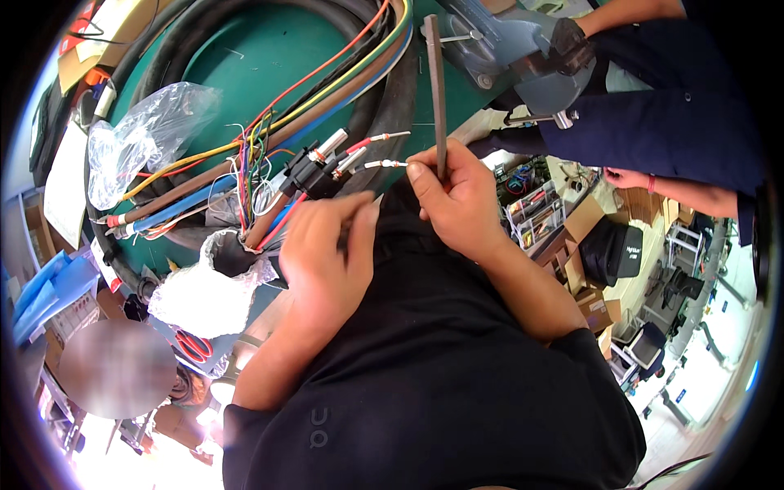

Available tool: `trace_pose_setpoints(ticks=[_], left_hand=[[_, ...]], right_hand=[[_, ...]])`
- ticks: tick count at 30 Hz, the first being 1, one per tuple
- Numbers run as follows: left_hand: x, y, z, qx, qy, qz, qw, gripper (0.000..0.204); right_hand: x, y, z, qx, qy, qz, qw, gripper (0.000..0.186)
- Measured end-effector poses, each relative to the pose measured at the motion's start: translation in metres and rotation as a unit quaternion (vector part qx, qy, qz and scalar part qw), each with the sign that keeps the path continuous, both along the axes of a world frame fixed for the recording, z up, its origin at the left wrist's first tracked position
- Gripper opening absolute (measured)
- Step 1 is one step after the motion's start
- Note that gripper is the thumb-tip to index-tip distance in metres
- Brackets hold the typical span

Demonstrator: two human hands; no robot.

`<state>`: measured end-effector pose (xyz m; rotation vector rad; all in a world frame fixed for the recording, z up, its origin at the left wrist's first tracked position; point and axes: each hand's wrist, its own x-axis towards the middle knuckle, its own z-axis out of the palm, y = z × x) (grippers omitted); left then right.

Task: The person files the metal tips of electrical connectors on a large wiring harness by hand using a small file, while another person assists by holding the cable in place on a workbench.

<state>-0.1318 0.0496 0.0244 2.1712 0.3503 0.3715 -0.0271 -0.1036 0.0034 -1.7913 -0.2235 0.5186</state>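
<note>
My right hand (456,192) is closed around a long, flat, grey-brown metal bar (437,82) that stands up out of the fist. Its thumb and forefinger also pinch the tip of a thin wire with a white sleeve (380,164). Slightly blurred, my left hand (325,249) has thumb and forefinger together, with a small pale tip between them that I cannot identify. Just beyond it sits a black connector block (310,173) with silver pins. Another wire, with a red and white sleeve (371,142), sticks out beside the block.
A thick black cable (167,61) coils over the green table mat (253,53), with several coloured wires across it. At left lie a clear plastic bag (151,135), a white foil-like wrap (204,294) and red-handled scissors (194,346). A co-worker in dark clothes (670,122) stands by a grey machine (490,49).
</note>
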Motion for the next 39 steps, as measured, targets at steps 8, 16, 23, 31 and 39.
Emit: trace_pose_setpoints(ticks=[8,16,23,31,39], left_hand=[[-0.050,0.043,-0.040,0.337,0.158,0.130,0.919,0.080],[-0.046,0.056,0.002,0.273,0.145,0.139,0.941,0.062],[0.014,0.108,0.063,0.265,0.061,0.197,0.942,0.054],[0.061,0.089,-0.004,0.344,0.134,0.170,0.914,0.060],[0.081,0.071,-0.001,0.365,0.059,0.134,0.919,0.076]], right_hand=[[0.016,0.009,0.000,0.019,-0.019,0.059,0.998,0.012],[0.047,0.026,0.041,0.109,-0.008,0.144,0.983,0.013],[0.104,0.094,0.093,0.243,-0.129,0.122,0.954,0.012],[0.138,0.083,0.029,0.029,-0.065,0.055,0.996,0.017],[0.133,0.057,0.009,0.067,0.043,0.035,0.996,0.015]])
